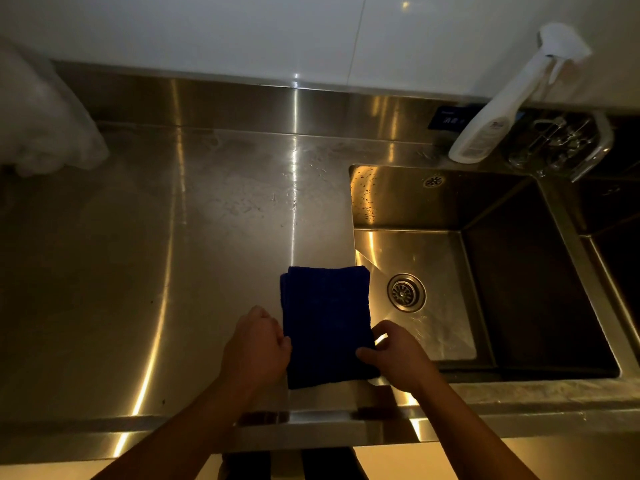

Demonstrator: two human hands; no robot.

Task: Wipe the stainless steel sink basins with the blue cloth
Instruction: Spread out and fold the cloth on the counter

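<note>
On the steel counter (173, 237), head view, only view available: blue cloth (327, 323) lies flat, folded into a tall rectangle. It sits at the near edge of the counter, just left of the sink basin (450, 202). Its right edge reaches the basin's left rim and slightly overhangs it.

Left hand (256, 344): fingers curled, knuckles up, fingertips against the cloth's left edge near its lower half. Reads as a pinch on that edge, but the underside of the grip is hidden.

Right hand (398, 355): thumb lies on top of the cloth at its lower right edge, fingers curled round that edge, pinching it. This hand hangs over the basin's near-left corner.

Both forearms come in from the bottom of the frame, bare.

Basin: stainless, water drops on the back wall, floor wet and shiny. Drain strainer (406, 292) sits in the floor just right of the cloth. Overflow hole (433, 181) is high on the back wall. The right half of the basin is in deep shadow. A second basin (616, 237) shows at the right edge, dark, no detail.

Behind the basin: white spray bottle (491, 123) on the back ledge, with a clear container (557, 143) just right of it holding metal bits I cannot identify. Dark label (446, 119) is on the backsplash left of the bottle.

Far left: white crumpled bag-like bundle (45, 133) on the counter, well apart from the cloth. White tiled wall (242, 29) above.
</note>
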